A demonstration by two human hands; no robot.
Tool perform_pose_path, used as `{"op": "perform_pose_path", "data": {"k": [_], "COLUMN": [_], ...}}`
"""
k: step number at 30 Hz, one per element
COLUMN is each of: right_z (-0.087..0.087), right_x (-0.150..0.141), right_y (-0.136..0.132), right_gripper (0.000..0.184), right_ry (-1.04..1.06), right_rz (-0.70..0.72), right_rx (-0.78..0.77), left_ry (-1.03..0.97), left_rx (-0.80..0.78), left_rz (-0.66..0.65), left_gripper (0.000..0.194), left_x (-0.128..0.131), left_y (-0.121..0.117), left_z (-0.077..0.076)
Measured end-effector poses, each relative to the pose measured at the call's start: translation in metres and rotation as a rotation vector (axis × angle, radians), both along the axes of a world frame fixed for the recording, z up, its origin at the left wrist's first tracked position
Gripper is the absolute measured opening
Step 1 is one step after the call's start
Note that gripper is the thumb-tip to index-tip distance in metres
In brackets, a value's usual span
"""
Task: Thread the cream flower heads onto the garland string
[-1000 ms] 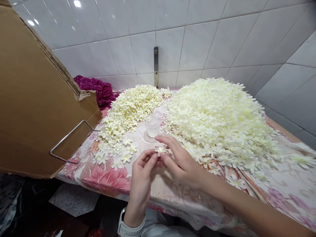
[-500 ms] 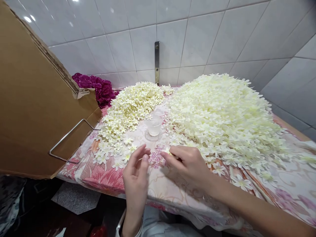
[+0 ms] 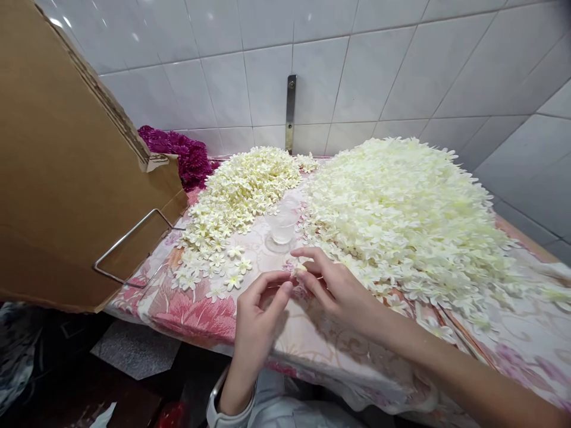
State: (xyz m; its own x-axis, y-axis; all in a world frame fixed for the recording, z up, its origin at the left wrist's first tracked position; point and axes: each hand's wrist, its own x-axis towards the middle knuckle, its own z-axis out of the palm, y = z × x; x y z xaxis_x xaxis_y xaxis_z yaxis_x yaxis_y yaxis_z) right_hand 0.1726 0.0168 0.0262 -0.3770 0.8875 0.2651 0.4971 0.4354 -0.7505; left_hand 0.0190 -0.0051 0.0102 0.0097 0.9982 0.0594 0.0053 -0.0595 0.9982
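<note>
A small white artificial flower [image 3: 300, 270] is between my two hands, over the near middle of the table. My left hand [image 3: 263, 309] pinches at its left side with thumb and index finger close together. From the right, my right hand [image 3: 341, 291] grips the flower, its index finger raised a little above it. The fingers partly hide the flower. Just beyond the hands stands a small clear plastic cup [image 3: 282, 229]. A smaller heap of white flowers [image 3: 250, 184] lies behind and left of my hands, and a larger heap [image 3: 405, 214] to the right.
A large cardboard sheet [image 3: 66, 178] stands at the left, with a bent metal wire handle [image 3: 129, 244] beside it. Purple cloth-like flowers [image 3: 187, 157] lie behind it. A floral tablecloth [image 3: 196, 315] covers the table, against a tiled wall [image 3: 366, 77] with a metal bracket [image 3: 291, 110].
My hands have come together at the flower: the left has moved right and its fingers have closed in. My right index finger has lifted. The view has shifted slightly.
</note>
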Motion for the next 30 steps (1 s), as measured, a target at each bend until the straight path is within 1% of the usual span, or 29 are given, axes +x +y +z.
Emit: {"op": "perform_pose_path", "data": {"k": [2, 4, 7, 13, 19, 24, 27, 30], "right_z": [0.001, 0.001, 0.000, -0.008, -0.016, -0.018, -0.019, -0.022], "right_x": [0.000, 0.000, 0.001, -0.003, -0.003, -0.007, -0.007, -0.005], "right_y": [0.000, 0.001, 0.003, 0.004, 0.004, -0.001, -0.001, 0.001], "right_gripper": [0.019, 0.012, 0.017, 0.023, 0.021, 0.022, 0.013, 0.016], "right_ry": [0.033, 0.049, 0.038, -0.021, -0.075, -0.063, -0.072, -0.085], "right_rz": [0.024, 0.027, 0.032, 0.066, 0.032, -0.057, -0.050, -0.026], "right_rx": [-0.033, -0.024, 0.007, 0.076, 0.173, 0.315, 0.364, 0.380], "left_ry": [-0.023, -0.048, -0.076, -0.034, 0.000, -0.011, -0.012, -0.010], "left_rx": [-0.028, -0.059, -0.077, -0.033, -0.017, -0.014, -0.020, -0.026], "left_rz": [-0.022, -0.032, -0.031, -0.018, -0.006, 0.072, 0.080, 0.061], "left_gripper": [0.015, 0.014, 0.014, 0.019, 0.015, 0.013, 0.014, 0.015], "left_x": [-0.001, -0.002, -0.004, -0.004, -0.001, 0.001, 0.000, 0.000], "left_y": [0.000, 0.001, 0.003, 0.004, 0.004, 0.004, 0.005, 0.003], "left_z": [0.001, 0.001, -0.001, -0.002, -0.002, -0.007, -0.006, -0.004]}}
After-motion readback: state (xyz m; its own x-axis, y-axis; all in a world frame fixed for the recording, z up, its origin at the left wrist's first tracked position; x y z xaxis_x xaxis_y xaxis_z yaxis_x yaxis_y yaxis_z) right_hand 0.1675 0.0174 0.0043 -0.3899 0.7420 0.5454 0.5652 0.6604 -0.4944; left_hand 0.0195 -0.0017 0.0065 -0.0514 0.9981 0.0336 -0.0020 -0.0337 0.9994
